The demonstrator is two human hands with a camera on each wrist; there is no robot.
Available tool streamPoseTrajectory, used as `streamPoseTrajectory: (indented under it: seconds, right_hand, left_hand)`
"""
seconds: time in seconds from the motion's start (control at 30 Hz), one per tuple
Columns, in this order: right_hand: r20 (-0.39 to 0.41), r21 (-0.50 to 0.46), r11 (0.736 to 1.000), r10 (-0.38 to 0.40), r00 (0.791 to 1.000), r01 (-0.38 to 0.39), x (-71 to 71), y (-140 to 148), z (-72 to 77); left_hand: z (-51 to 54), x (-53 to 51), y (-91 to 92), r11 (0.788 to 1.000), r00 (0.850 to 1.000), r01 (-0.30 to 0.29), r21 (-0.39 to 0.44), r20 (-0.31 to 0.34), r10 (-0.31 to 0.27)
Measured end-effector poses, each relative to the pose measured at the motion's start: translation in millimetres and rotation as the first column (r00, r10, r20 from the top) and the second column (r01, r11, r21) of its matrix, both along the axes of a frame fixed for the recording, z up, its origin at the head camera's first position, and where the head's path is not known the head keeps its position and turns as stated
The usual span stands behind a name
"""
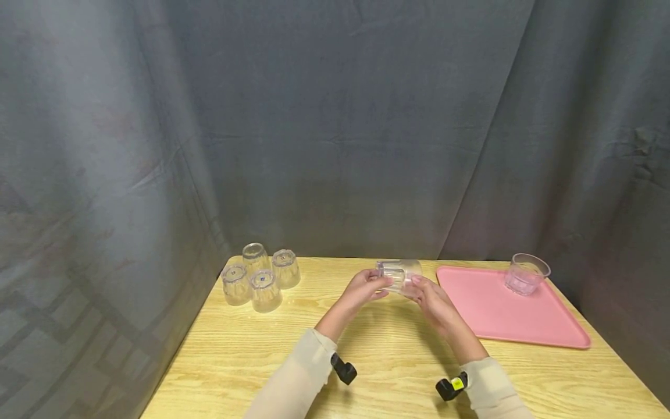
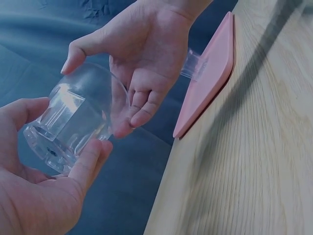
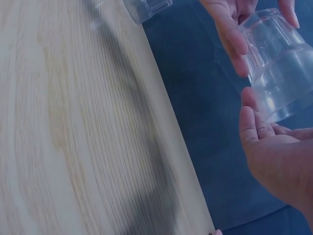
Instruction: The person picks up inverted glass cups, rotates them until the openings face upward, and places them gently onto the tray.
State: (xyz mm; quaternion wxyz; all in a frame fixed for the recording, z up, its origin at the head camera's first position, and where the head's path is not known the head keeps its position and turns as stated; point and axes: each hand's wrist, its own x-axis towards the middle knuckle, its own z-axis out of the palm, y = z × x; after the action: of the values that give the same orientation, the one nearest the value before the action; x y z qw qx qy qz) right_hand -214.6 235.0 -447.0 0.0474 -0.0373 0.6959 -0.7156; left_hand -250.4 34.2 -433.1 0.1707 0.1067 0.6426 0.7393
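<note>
Both hands hold a clear tumbler sideways above the table, its base to the left and its rim to the right. My left hand grips it near the faceted base, thumb on one side and fingers on the other, as the left wrist view shows. At the rim end, my right hand has its thumb on one side of the tumbler and curled fingers on the other. Through the clear wall nothing shows inside.
Several clear tumblers stand upside down in a cluster at the table's left back. On the right lies a pink tray, bearing one upright clear tumbler near its far right corner. Grey curtains surround the wooden table.
</note>
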Motion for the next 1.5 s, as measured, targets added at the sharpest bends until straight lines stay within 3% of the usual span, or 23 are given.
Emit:
streamPoseTrajectory:
  seconds: [0.43,0.93,1.5]
  right_hand:
    - [-0.041,0.012,1.000,-0.009,0.999,0.009,5.3,10.5,0.8]
    - [-0.016,0.070,0.997,-0.023,1.000,0.024,8.8,21.6,0.7]
    - [-0.052,-0.028,0.998,-0.053,0.997,0.052,12.0,33.0,-1.4]
  left_hand:
    - [-3.9,-2.0,10.8,1.000,1.000,0.029,-0.005,0.011,-0.029]
    - [-6.5,-1.7,22.4,0.998,0.999,0.050,0.032,0.010,-0.051]
    - [-6.2,0.4,38.1,0.999,0.999,0.033,0.040,0.032,-0.035]
